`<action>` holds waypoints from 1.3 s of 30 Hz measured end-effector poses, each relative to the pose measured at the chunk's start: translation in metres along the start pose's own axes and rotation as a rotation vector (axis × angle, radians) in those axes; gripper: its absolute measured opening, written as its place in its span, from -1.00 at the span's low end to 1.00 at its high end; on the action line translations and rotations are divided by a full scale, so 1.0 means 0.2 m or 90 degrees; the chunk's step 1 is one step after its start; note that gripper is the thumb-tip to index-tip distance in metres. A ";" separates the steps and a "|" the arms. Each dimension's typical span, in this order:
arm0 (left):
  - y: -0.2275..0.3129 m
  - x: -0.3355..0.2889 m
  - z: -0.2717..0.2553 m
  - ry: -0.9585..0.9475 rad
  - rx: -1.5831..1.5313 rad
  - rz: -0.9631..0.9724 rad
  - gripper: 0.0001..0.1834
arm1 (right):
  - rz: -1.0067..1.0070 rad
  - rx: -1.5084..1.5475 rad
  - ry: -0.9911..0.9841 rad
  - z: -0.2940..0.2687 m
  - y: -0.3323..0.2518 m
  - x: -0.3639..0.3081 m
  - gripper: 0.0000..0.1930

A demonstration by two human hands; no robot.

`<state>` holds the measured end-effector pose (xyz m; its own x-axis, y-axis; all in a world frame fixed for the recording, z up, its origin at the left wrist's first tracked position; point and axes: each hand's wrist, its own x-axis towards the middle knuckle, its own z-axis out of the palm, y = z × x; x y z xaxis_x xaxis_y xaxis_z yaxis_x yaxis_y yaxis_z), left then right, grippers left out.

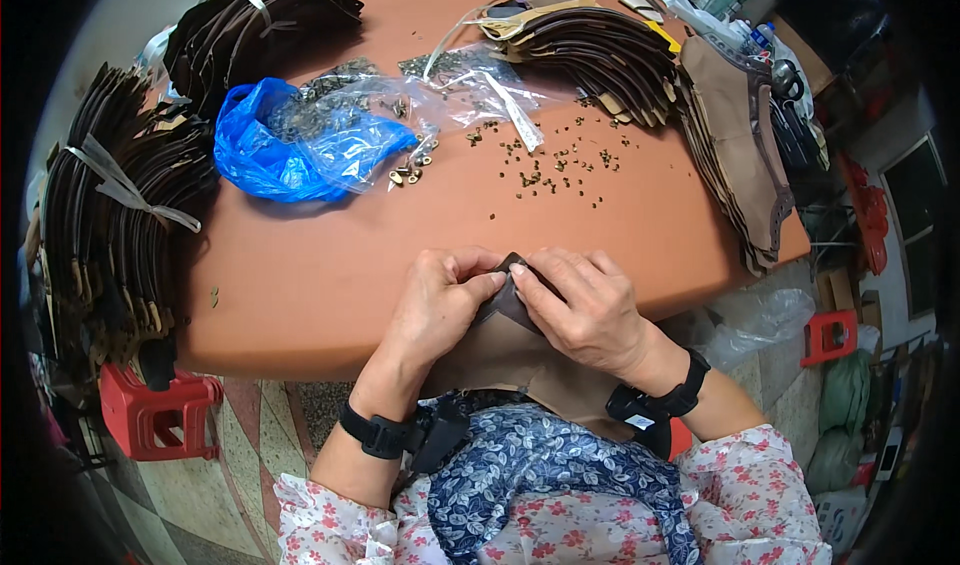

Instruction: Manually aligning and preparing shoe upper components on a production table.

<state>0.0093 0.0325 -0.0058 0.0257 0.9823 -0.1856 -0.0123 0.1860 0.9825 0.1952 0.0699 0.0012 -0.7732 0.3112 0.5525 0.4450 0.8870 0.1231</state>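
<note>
A brown leather-like piece hangs over the table's near edge toward my lap, its dark pointed corner up between my hands. My left hand pinches that corner from the left with thumb and forefinger. From the other side, my right hand grips the same corner, its thumb and fingertips close to the left thumb. Anything small between the fingertips is hidden. Beyond my hands, several small brass-coloured metal fittings lie scattered on the orange-brown table.
A blue plastic bag and clear bags of metal fittings stand at mid-table. Tied stacks of dark pieces line the left side. Another stack lies at the back, and brown pieces overhang the right edge. Red stools stand below.
</note>
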 end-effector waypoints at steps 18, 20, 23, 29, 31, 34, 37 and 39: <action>0.00 0.01 -0.01 -0.006 -0.018 -0.027 -0.86 | 0.164 0.232 0.078 0.04 0.02 0.07 -0.89; 0.00 0.01 -0.01 -0.014 -0.002 -0.033 -0.88 | 0.171 0.247 0.075 0.04 0.03 0.07 -0.89; 0.03 0.00 -0.01 -0.011 0.004 -0.044 -0.88 | 0.198 0.282 0.074 0.03 0.03 0.06 -0.90; 0.04 0.00 -0.01 -0.015 -0.012 -0.058 -0.88 | 0.186 0.297 0.065 0.02 0.05 0.05 -0.90; 0.02 0.00 -0.01 -0.010 -0.020 -0.037 -0.85 | 0.186 0.300 0.052 0.01 0.06 0.06 -0.90; 0.01 0.01 -0.01 -0.005 -0.027 -0.022 -0.83 | 0.203 0.312 0.038 0.01 0.06 0.06 -0.89; 0.02 0.00 -0.01 -0.017 -0.023 -0.033 -0.86 | 0.214 0.308 0.064 0.01 0.04 0.06 -0.89; 0.02 0.00 -0.01 -0.022 -0.015 -0.039 -0.87 | 0.208 0.286 0.091 0.02 0.02 0.06 -0.89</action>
<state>0.0070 0.0338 -0.0019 0.0614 0.9676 -0.2448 -0.0335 0.2471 0.9684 0.1855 0.0793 0.0048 -0.5444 0.5725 0.6130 0.3908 0.8198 -0.4186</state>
